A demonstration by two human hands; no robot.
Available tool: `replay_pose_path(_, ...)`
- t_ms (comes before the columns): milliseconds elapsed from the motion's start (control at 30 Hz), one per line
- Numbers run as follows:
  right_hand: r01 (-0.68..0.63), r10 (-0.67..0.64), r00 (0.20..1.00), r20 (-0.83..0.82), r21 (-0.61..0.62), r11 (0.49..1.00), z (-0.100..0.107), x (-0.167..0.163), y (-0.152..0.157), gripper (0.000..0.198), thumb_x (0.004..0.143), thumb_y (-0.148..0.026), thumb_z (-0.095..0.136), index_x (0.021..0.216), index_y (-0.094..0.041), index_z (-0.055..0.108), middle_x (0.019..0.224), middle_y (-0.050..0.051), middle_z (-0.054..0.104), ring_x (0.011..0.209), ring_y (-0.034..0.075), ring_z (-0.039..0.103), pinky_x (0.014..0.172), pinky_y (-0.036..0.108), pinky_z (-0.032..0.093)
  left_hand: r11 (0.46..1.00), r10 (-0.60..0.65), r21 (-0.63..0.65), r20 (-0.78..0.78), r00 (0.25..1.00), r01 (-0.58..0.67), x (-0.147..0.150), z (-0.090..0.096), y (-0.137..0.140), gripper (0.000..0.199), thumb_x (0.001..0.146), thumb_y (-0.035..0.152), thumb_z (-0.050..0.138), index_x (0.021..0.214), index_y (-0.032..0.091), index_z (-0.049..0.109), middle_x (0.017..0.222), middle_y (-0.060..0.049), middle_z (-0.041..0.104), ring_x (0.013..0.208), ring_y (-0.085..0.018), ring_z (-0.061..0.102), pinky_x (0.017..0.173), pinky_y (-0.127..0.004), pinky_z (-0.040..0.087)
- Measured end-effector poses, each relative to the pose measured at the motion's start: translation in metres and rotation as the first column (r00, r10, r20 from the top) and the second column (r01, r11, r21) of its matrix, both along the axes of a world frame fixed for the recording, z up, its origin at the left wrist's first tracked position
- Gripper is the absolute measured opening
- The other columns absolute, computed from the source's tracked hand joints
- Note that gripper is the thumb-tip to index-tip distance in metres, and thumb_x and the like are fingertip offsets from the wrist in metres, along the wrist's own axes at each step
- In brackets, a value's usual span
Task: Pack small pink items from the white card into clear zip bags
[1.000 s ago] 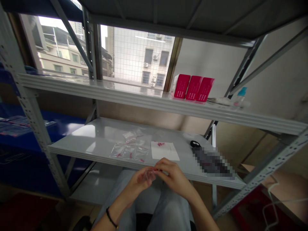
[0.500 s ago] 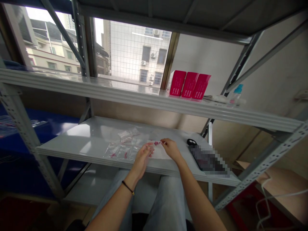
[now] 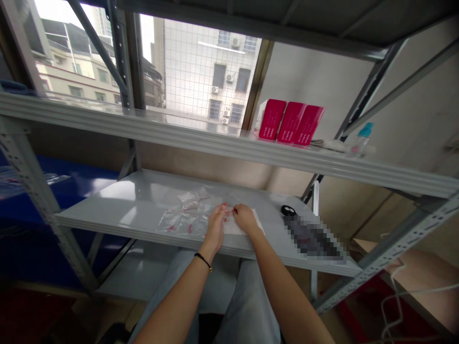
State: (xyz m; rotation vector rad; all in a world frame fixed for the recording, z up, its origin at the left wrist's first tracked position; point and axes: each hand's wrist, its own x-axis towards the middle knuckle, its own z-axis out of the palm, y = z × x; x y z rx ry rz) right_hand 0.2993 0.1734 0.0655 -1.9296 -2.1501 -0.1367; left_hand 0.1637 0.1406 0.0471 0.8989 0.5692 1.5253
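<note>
My left hand (image 3: 215, 222) is closed on a small clear plastic bag (image 3: 227, 210) with red on it, held up over the shelf. Close by on the right, my right hand (image 3: 245, 218) has its fingers pinched together at the bag's side; what they hold is too small to make out. Under both hands lies a white sheet (image 3: 257, 223), and my right hand covers most of it. Flat clear bags (image 3: 175, 222) with small red pieces inside lie to the left of my left hand. Farther back is another clear bag (image 3: 188, 199).
The grey work shelf (image 3: 118, 210) runs under an upper shelf (image 3: 172, 136). Pink-red boxes (image 3: 273, 119) and a blue-capped bottle (image 3: 361, 138) stand on the upper one. A black round-ended object (image 3: 289, 210) and a blurred-out dark item (image 3: 313, 239) lie at the right.
My right hand has moved left, from the small red pieces on the white sheet to beside my left hand's fingers. The view has shifted slightly.
</note>
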Motion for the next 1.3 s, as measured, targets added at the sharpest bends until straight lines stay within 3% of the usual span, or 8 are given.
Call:
replay_pose_path(400,0.002,0.005,0.998,0.068,-0.111,0.994,0.014,-0.005,0.011,0.025,0.094,-0.035,0.059,0.110,-0.016,0.063,0.113,0.007,0.064,0.101,0.021,0.063,0.089,0.043,0.052,0.999,-0.010,0.050,-0.048,0.999,0.013,0.002,0.000,0.000,0.035,0.083,0.048,0.064,0.101,0.020,0.071,0.098,-0.005,0.071,0.091,-0.019,0.062,0.078,-0.027,0.043)
replay_pose_path(567,-0.008,0.007,1.000,-0.012,-0.083,0.997,0.018,-0.005,0.008,0.020,0.093,-0.032,0.059,0.101,-0.014,0.065,0.108,0.007,0.067,0.102,0.022,0.062,0.091,0.043,0.049,0.999,-0.007,0.045,-0.057,0.998,0.009,0.001,0.002,-0.001,0.038,0.082,0.051,0.065,0.104,0.019,0.070,0.098,-0.006,0.071,0.091,-0.020,0.062,0.076,-0.026,0.042)
replay_pose_path(700,-0.026,0.022,0.987,-0.159,-0.021,0.999,0.029,0.004,-0.002,0.014,0.089,-0.020,0.056,0.088,-0.014,0.068,0.094,0.011,0.071,0.094,0.021,0.063,0.086,0.032,0.047,0.999,-0.019,0.035,-0.072,0.997,0.022,-0.001,0.004,-0.003,0.040,0.081,0.051,0.066,0.106,0.020,0.070,0.098,-0.006,0.071,0.092,-0.021,0.063,0.075,-0.026,0.042)
replay_pose_path(833,-0.110,0.118,0.933,-0.340,0.043,0.993,0.050,0.014,-0.019,0.027,0.093,-0.023,0.041,0.097,-0.013,0.065,0.089,0.008,0.071,0.081,0.017,0.064,0.072,0.024,0.048,0.997,-0.060,0.045,-0.062,0.996,0.063,0.001,0.007,-0.004,0.042,0.082,0.052,0.065,0.107,0.019,0.070,0.100,-0.008,0.072,0.097,-0.024,0.063,0.082,-0.030,0.043)
replay_pose_path(933,-0.224,0.240,0.865,-0.441,0.089,0.971,0.067,0.013,-0.031,0.031,0.094,-0.027,0.037,0.103,-0.013,0.064,0.095,0.006,0.071,0.084,0.015,0.064,0.071,0.023,0.049,0.992,-0.104,0.063,-0.029,0.994,0.106,0.002,0.009,-0.007,0.040,0.082,0.050,0.067,0.105,0.018,0.071,0.103,-0.008,0.072,0.098,-0.024,0.063,0.087,-0.032,0.044)
replay_pose_path(1133,-0.446,0.423,0.737,-0.527,0.091,0.890,0.082,-0.001,-0.039,0.021,0.089,-0.026,0.053,0.086,-0.017,0.072,0.077,0.001,0.070,0.072,0.014,0.064,0.069,0.022,0.048,0.984,-0.168,0.071,0.027,0.985,0.166,0.002,0.015,-0.012,0.035,0.081,0.049,0.069,0.093,0.017,0.073,0.097,-0.008,0.074,0.093,-0.021,0.065,0.086,-0.031,0.045)
replay_pose_path(1300,-0.423,0.451,0.702,-0.552,0.186,0.887,0.074,0.008,-0.051,0.026,0.089,-0.017,0.051,0.105,-0.019,0.072,0.111,0.008,0.064,0.094,0.016,0.061,0.081,0.026,0.047,0.985,-0.172,0.006,0.034,0.985,0.172,0.000,0.016,-0.013,0.041,0.082,0.053,0.066,0.095,0.016,0.074,0.095,-0.009,0.074,0.087,-0.020,0.066,0.078,-0.028,0.045)
